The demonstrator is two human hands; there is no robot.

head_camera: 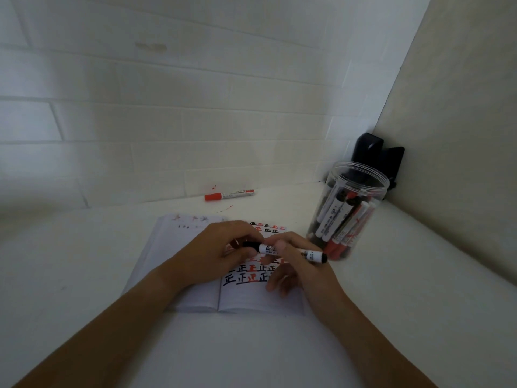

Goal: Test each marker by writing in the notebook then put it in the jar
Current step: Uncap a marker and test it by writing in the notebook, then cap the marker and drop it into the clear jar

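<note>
An open notebook (195, 298) lies on the white table, its right page filled with rows of red and black characters. Above that page a black whiteboard marker (310, 254) is held level between both hands. My left hand (221, 253) grips its black cap end. My right hand (293, 264) pinches the white barrel, whose black tail sticks out to the right. A clear plastic jar (347, 211) stands open at the right, holding several red and black markers. A red marker (229, 195) lies by the wall behind the notebook.
A tiled wall runs along the back and a beige panel closes the right side. A black device (377, 155) sits in the corner behind the jar. Small red ink marks (225, 209) stain the table near the red marker.
</note>
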